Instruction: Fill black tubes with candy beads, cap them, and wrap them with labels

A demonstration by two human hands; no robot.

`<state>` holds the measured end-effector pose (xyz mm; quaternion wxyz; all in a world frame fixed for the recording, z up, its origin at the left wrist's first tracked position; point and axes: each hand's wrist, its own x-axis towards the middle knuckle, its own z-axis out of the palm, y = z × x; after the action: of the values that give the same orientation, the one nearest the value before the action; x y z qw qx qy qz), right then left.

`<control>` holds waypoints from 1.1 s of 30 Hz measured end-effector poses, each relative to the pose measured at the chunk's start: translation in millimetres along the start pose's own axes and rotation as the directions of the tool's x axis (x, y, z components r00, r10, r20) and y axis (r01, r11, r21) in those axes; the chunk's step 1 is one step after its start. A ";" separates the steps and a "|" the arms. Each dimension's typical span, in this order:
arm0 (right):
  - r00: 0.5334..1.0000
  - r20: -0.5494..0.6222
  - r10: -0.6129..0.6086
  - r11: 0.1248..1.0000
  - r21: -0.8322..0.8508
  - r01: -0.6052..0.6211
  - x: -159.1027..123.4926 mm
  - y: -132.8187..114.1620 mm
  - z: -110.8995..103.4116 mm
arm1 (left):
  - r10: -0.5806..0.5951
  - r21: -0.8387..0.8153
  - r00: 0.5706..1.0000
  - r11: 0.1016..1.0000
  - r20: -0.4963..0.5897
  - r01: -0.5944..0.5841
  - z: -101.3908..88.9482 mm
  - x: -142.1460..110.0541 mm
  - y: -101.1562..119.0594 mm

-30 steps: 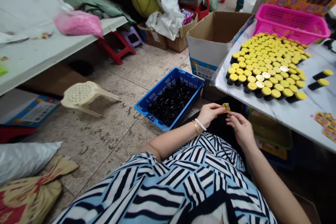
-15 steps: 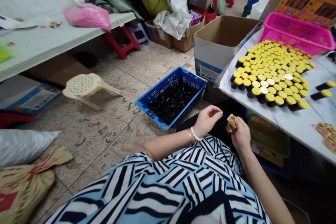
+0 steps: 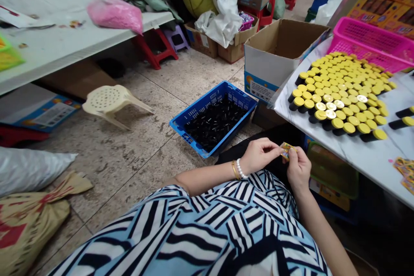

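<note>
My right hand [image 3: 299, 170] pinches a small yellow printed label [image 3: 286, 150] between thumb and fingers above my lap. My left hand [image 3: 261, 155], with a pearl bracelet and a gold-coloured band at the wrist, has thumb and forefinger closed at the label's left edge. Whether it is one label or a thin stack, I cannot tell. More labels of that look [image 3: 405, 171] lie on the marbled table [image 3: 365, 155] to my right. Many black tubes with yellow caps [image 3: 343, 95] stand there in a tight group, and a few lie on their sides.
A blue basket [image 3: 181, 127] full of small black pieces sits on the floor ahead. Beyond it stands an open carton [image 3: 265, 62]. At the back of the right table is a pink basket [image 3: 368, 39]. A cream stool [image 3: 110, 99] and sacks [image 3: 30, 220] are on the left.
My left hand has moved right and its fingertips now meet the label in my right hand. The whole view has shifted slightly to the right.
</note>
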<state>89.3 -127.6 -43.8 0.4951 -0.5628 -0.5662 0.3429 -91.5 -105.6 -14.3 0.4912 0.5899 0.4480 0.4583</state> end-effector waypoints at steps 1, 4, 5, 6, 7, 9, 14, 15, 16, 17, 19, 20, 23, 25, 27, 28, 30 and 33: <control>1.000 0.007 -0.028 0.999 -0.028 0.028 -0.2 -0.4 0.2 | -0.032 -0.008 0.999 0.999 0.014 0.032 -0.4 0.8 -1.6; 0.991 0.055 -0.120 0.984 -0.125 0.126 0.7 -2.9 1.3 | -0.086 -0.005 0.996 0.996 0.028 0.086 -4.0 5.6 -6.6; 0.986 0.073 -0.148 0.975 -0.159 0.158 1.3 -4.1 2.2 | -0.085 0.007 0.996 0.996 0.022 0.085 -5.6 7.6 -8.1; 0.981 0.089 -0.171 0.964 -0.192 0.186 1.9 -5.4 3.3 | -0.078 0.023 0.997 0.997 0.013 0.078 -7.1 9.5 -9.4; 0.977 0.099 -0.191 0.952 -0.224 0.209 2.5 -6.9 4.7 | -0.068 0.040 0.998 0.997 0.004 0.067 -8.2 11.2 -10.4; 0.970 0.102 -0.222 0.928 -0.284 0.242 3.5 -10.4 7.7 | -0.041 0.071 0.999 0.997 -0.016 0.042 -9.0 13.1 -11.4; 0.950 0.136 -0.281 0.865 -0.392 0.312 8.5 -22.4 -3.6 | -0.115 -0.048 0.993 0.992 0.020 0.115 -8.6 12.2 -6.9; 0.948 0.127 -0.291 0.853 -0.415 0.318 11.7 -25.2 -12.9 | -0.186 -0.101 0.980 0.976 0.070 0.193 -9.0 12.0 -5.5; 0.948 0.097 -0.302 0.842 -0.440 0.313 16.4 -27.8 -25.0 | -0.262 -0.151 0.958 0.949 0.121 0.278 -9.5 12.3 -4.3; 0.948 0.038 -0.315 0.836 -0.463 0.296 22.6 -30.2 -39.3 | -0.333 -0.197 0.928 0.911 0.168 0.363 -9.7 12.9 -3.5; 0.923 -0.129 -0.363 0.778 -0.587 0.224 39.9 -33.7 -71.3 | -0.428 -0.292 0.870 0.823 0.244 0.487 -9.1 15.2 -2.5; 0.895 -0.207 -0.394 0.728 -0.665 0.167 50.2 -34.4 -86.8 | -0.448 -0.338 0.848 0.781 0.281 0.525 -8.0 16.8 -2.1; 0.839 -0.289 -0.461 0.543 -0.840 0.009 78.6 -32.0 -119.7 | -0.454 -0.420 0.791 0.676 0.411 0.606 -1.9 23.3 2.2; 0.848 -0.276 -0.452 0.496 -0.868 -0.018 89.1 -26.8 -127.7 | -0.451 -0.456 0.766 0.621 0.457 0.638 3.3 29.3 8.6; 0.850 -0.250 -0.463 0.440 -0.898 -0.024 91.4 -19.5 -127.9 | -0.460 -0.494 0.748 0.563 0.479 0.663 8.5 37.1 16.3; 0.847 -0.242 -0.474 0.419 -0.908 -0.024 90.3 -15.6 -126.7 | -0.460 -0.512 0.741 0.536 0.489 0.671 11.0 41.6 19.7; 0.835 -0.251 -0.489 0.435 -0.900 -0.016 85.8 -8.5 -124.5 | -0.454 -0.545 0.729 0.484 0.512 0.684 16.0 51.0 23.8; 0.822 -0.315 -0.474 0.582 -0.813 0.024 77.0 -5.1 -123.3 | -0.464 -0.581 0.719 0.427 0.517 0.693 23.7 63.0 22.5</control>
<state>214.0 -73.9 8.4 0.3746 -0.6994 -0.5837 -0.1725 -55.3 -50.5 12.0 0.8714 0.2004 0.3223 0.3107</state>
